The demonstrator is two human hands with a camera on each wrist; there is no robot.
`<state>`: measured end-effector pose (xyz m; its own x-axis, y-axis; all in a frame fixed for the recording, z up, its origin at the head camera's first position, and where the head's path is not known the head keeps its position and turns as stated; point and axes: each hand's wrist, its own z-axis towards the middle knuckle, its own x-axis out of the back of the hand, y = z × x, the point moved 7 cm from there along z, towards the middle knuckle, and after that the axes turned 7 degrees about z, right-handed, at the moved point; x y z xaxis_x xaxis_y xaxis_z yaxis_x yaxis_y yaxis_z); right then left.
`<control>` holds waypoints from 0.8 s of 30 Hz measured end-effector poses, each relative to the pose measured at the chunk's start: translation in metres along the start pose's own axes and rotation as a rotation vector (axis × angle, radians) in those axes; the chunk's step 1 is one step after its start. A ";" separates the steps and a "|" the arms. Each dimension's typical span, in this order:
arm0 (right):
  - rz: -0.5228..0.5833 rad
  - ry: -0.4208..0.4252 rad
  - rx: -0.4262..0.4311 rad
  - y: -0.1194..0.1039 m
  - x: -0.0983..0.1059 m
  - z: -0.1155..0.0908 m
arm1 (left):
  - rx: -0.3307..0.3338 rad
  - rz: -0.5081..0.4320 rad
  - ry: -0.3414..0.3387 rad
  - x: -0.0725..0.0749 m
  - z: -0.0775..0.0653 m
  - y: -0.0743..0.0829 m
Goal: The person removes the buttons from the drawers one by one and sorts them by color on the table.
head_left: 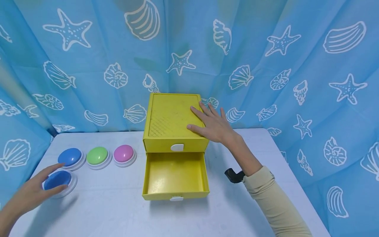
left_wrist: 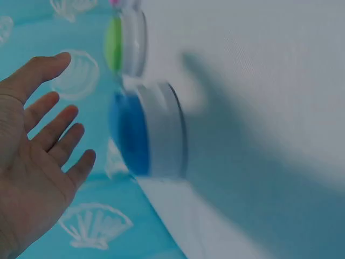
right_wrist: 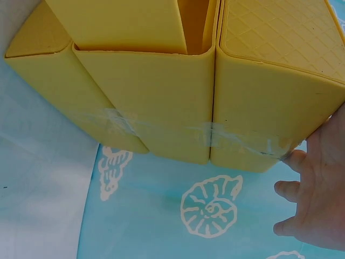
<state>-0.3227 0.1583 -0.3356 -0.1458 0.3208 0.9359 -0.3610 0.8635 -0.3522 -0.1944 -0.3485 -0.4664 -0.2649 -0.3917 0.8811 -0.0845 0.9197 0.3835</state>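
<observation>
My left hand (head_left: 29, 194), fingers spread, hovers beside the nearer blue dome button (head_left: 57, 178). In the left wrist view, a gap separates the fingers from a blue button (left_wrist: 132, 135). Behind the nearer one sits a second blue button (head_left: 69, 156) on a white base. My right hand (head_left: 215, 125) rests on the right top edge of a yellow drawer cabinet (head_left: 174, 113) with its fingers spread. Below its top drawer, a lower drawer (head_left: 176, 196) is pulled out, its bare floor visible. In the right wrist view, clear tape crosses the cabinet's side (right_wrist: 161, 102).
A green button (head_left: 97, 155) and a pink button (head_left: 123, 153) stand between the blue ones and the cabinet. All stand on a white table (head_left: 118, 204). A blue shell-print curtain (head_left: 189, 42) hangs behind. A black device (head_left: 234, 176) is strapped at my right wrist.
</observation>
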 end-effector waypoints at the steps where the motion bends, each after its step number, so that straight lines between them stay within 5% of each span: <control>1: -0.001 -0.001 -0.001 0.000 0.000 0.000 | -0.009 0.000 0.007 0.001 -0.002 0.007; 6: 0.003 -0.006 -0.005 0.000 0.000 0.000 | -0.070 -0.041 0.034 -0.002 -0.014 0.042; 14: 0.001 -0.008 -0.003 -0.001 0.000 0.000 | -0.253 -0.060 0.167 -0.004 -0.040 0.101; 24: -0.002 -0.006 -0.001 0.000 0.000 0.001 | -0.209 -0.108 0.144 -0.012 -0.065 0.155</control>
<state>-0.3233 0.1576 -0.3358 -0.1509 0.3166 0.9365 -0.3604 0.8645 -0.3503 -0.1416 -0.2032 -0.4000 -0.1245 -0.5008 0.8566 0.0992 0.8527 0.5129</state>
